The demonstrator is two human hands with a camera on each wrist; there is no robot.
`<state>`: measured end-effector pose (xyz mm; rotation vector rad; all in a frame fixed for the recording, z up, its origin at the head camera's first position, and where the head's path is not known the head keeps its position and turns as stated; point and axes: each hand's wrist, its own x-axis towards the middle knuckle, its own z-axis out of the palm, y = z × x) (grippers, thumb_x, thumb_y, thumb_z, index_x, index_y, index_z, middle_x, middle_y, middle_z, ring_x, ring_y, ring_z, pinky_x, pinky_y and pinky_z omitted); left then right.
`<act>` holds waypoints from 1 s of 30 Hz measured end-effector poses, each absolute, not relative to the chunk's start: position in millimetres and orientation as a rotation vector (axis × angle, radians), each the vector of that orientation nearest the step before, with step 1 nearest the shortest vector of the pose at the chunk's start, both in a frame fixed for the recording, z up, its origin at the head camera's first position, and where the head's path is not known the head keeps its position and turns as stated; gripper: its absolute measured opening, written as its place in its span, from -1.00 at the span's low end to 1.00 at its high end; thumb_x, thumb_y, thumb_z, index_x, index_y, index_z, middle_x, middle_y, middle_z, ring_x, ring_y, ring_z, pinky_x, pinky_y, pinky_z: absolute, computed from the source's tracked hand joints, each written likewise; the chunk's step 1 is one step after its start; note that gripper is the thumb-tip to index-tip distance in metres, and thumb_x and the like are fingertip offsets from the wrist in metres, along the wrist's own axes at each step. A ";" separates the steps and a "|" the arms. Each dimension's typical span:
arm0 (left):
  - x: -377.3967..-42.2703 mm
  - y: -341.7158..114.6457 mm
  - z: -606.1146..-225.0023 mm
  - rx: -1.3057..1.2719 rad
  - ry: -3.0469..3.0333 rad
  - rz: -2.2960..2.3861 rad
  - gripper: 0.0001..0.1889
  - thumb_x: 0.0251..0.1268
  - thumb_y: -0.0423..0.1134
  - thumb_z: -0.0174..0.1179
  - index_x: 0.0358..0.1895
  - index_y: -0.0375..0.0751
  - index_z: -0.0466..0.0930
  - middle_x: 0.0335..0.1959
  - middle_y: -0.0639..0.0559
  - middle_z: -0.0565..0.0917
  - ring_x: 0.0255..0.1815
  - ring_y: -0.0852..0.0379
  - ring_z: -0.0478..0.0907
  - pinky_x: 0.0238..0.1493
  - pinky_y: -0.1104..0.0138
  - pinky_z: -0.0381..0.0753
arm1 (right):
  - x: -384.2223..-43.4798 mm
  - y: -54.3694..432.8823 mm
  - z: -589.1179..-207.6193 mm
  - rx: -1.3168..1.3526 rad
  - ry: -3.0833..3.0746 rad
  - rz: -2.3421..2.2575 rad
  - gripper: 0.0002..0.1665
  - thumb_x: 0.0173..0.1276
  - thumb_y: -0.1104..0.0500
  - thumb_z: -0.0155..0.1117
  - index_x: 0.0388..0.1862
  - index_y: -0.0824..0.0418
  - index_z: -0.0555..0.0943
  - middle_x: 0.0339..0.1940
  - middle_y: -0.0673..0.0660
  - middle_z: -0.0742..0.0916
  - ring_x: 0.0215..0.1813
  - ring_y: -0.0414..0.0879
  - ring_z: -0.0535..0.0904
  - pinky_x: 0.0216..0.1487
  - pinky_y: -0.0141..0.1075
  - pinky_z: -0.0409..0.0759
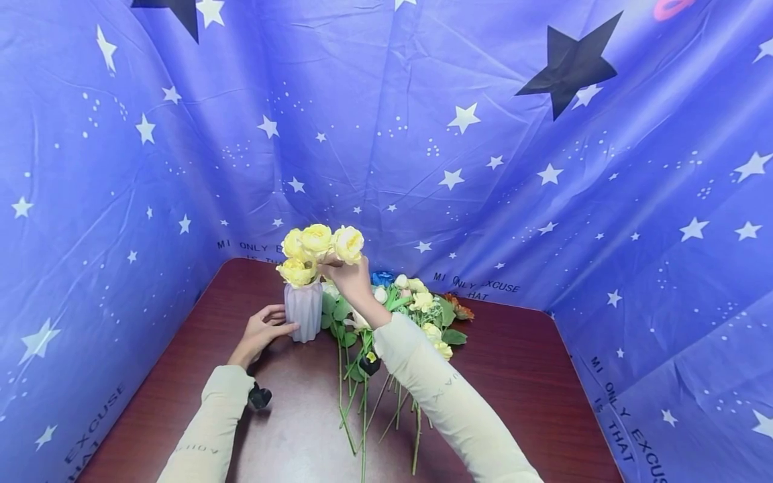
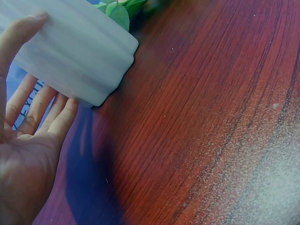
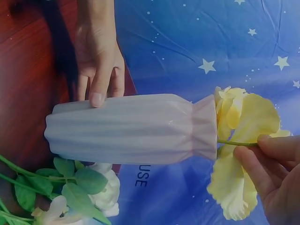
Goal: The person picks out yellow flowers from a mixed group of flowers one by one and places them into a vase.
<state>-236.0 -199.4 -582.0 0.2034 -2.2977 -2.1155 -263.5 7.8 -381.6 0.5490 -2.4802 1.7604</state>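
Note:
A pale pinkish-white fluted vase [image 1: 304,311] stands upright on the table, with yellow artificial flowers [image 1: 298,249] at its mouth. My left hand [image 1: 264,331] steadies the lower part of the vase, thumb on the near side and fingers round the other, as the left wrist view shows. Above the rim, my right hand [image 3: 281,176] pinches a thin green stem [image 3: 238,143] between thumb and fingers. This stem reaches into the vase's mouth. In the head view a yellow bloom [image 1: 348,244] sits just over the right hand. The stem's lower end is hidden inside the vase.
Right of the vase lies a pile of artificial flowers [image 1: 423,302], white, yellow, blue and orange, partly behind the right forearm. Their green stems [image 1: 364,416] point toward the table's near edge. A blue star-printed cloth [image 1: 386,168] hangs round the dark red table [image 1: 519,396].

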 end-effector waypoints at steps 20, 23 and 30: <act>-231.1 -198.1 -572.5 0.190 -2.296 -2.131 -0.31 0.17 -0.34 0.48 0.35 -0.42 0.38 0.23 -0.39 0.56 0.06 0.19 0.58 -0.06 0.57 0.61 | -270.4 0.5 -377.4 0.570 -2.727 1.195 -0.85 0.40 0.24 0.34 -0.29 0.27 0.80 -0.37 0.19 0.82 -0.35 -0.05 0.68 -0.31 -0.42 0.55; -225.1 -196.1 -560.6 0.182 -2.299 -2.143 -0.32 0.17 -0.36 0.47 0.34 -0.46 0.38 0.23 -0.41 0.56 0.06 0.19 0.58 -0.07 0.55 0.62 | -270.2 0.4 -377.5 0.573 -2.679 1.149 -0.86 0.38 0.23 0.36 -0.34 0.25 0.80 -0.45 0.17 0.80 -0.44 -0.13 0.57 -0.31 -0.41 0.51; -225.8 -196.0 -563.8 0.174 -2.284 -2.135 -0.33 0.14 -0.31 0.50 0.31 -0.42 0.42 0.15 -0.28 0.63 0.05 0.21 0.61 -0.07 0.54 0.64 | -268.0 -0.1 -378.8 0.458 -2.439 1.501 -0.89 0.24 0.25 0.52 -0.28 0.28 0.83 -0.33 0.22 0.85 -0.29 0.04 0.79 -0.33 -0.47 0.61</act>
